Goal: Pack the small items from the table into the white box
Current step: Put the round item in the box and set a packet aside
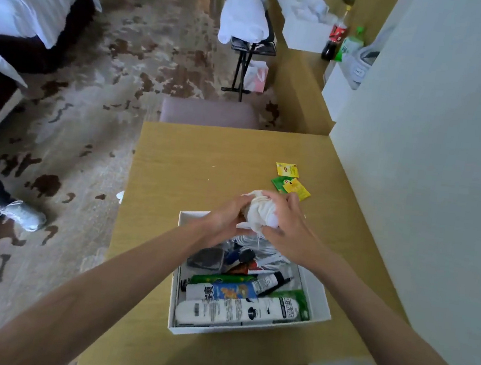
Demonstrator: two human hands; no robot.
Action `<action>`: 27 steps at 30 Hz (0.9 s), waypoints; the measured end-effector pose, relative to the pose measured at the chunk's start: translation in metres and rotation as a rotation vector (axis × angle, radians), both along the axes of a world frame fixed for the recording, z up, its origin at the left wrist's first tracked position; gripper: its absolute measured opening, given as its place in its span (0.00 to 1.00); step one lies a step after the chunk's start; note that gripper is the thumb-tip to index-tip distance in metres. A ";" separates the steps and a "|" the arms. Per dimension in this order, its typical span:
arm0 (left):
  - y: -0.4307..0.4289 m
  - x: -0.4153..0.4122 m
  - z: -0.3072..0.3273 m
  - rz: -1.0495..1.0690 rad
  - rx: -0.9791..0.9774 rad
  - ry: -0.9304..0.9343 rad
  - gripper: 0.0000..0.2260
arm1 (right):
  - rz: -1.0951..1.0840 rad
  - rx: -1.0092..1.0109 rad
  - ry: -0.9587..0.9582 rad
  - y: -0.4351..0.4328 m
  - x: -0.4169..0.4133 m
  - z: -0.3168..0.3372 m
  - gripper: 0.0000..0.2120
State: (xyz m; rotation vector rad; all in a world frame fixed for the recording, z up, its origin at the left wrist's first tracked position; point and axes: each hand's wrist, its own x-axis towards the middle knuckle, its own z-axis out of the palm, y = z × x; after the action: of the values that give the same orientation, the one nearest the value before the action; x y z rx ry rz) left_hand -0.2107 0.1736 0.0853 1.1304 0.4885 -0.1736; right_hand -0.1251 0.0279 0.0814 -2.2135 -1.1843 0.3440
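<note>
— Over the far end of the white box [320,301], what are the hands doing?
— Arms outstretched, left hand [224,221] and right hand [285,224] clasp a white cloth bundle [261,210]; tea packets [292,179] lie on the surface [190,158].

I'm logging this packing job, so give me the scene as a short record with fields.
surface: wooden table
container: white box, open, holding tubes and packets
hands: left hand and right hand together gripping a white cloth bundle above the box's far end
still on table: tea sachets, two yellow and one green, beyond the hands
</note>
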 end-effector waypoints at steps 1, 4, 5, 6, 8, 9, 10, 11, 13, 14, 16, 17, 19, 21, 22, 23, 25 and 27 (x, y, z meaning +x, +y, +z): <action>0.000 -0.002 -0.003 -0.028 0.017 0.009 0.15 | -0.024 0.011 0.048 -0.004 -0.002 -0.001 0.29; 0.002 -0.004 -0.012 0.053 0.036 0.001 0.12 | -0.093 0.053 0.227 -0.016 -0.009 -0.001 0.29; 0.005 -0.005 -0.014 0.089 0.072 -0.009 0.12 | -0.107 0.061 0.280 -0.019 -0.010 -0.001 0.29; 0.009 -0.005 -0.016 0.097 0.133 -0.021 0.11 | -0.115 0.069 0.321 -0.021 -0.011 -0.001 0.28; 0.015 -0.010 -0.015 0.034 0.244 -0.037 0.11 | -0.117 0.087 0.376 -0.020 -0.013 0.002 0.29; 0.018 -0.015 -0.013 -0.011 0.277 -0.038 0.13 | -0.105 0.088 0.399 -0.018 -0.014 0.003 0.29; 0.022 -0.022 -0.011 -0.059 0.299 -0.040 0.16 | -0.084 0.079 0.418 -0.013 -0.016 0.003 0.30; 0.027 -0.029 -0.008 -0.110 0.314 -0.052 0.19 | -0.057 0.059 0.423 -0.007 -0.020 0.003 0.31; 0.036 -0.046 -0.004 -0.215 0.332 -0.081 0.21 | 0.024 0.006 0.384 0.009 -0.030 -0.002 0.33; 0.039 -0.055 -0.003 -0.242 0.331 -0.086 0.19 | 0.072 -0.025 0.347 0.017 -0.036 -0.005 0.33; 0.042 -0.069 -0.002 -0.207 0.341 -0.059 0.15 | 0.163 -0.086 0.268 0.033 -0.047 -0.010 0.35; 0.043 -0.073 -0.004 -0.154 0.363 -0.034 0.13 | 0.202 -0.111 0.246 0.040 -0.052 -0.012 0.36; 0.045 -0.081 -0.007 -0.039 0.412 0.017 0.10 | 0.275 -0.146 0.255 0.049 -0.057 -0.014 0.38; 0.046 -0.088 -0.010 0.014 0.414 0.048 0.06 | 0.342 -0.174 0.322 0.054 -0.057 -0.015 0.42; 0.046 -0.091 -0.010 0.019 0.402 0.049 0.05 | 0.370 -0.183 0.372 0.056 -0.055 -0.015 0.44; 0.045 -0.094 -0.010 0.019 0.383 0.045 0.06 | 0.390 -0.189 0.440 0.056 -0.051 -0.015 0.46; 0.043 -0.097 -0.010 0.031 0.337 0.042 0.09 | 0.406 -0.200 0.613 0.054 -0.041 -0.015 0.46; 0.041 -0.098 -0.011 0.050 0.285 0.030 0.08 | 0.402 -0.226 0.703 0.051 -0.031 -0.015 0.43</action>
State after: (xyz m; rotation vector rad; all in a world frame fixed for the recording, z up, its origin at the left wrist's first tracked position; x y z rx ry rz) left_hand -0.3091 0.2143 0.0744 1.3938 0.5802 -0.0784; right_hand -0.1561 0.0787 0.0662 -1.7509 -1.1990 1.3481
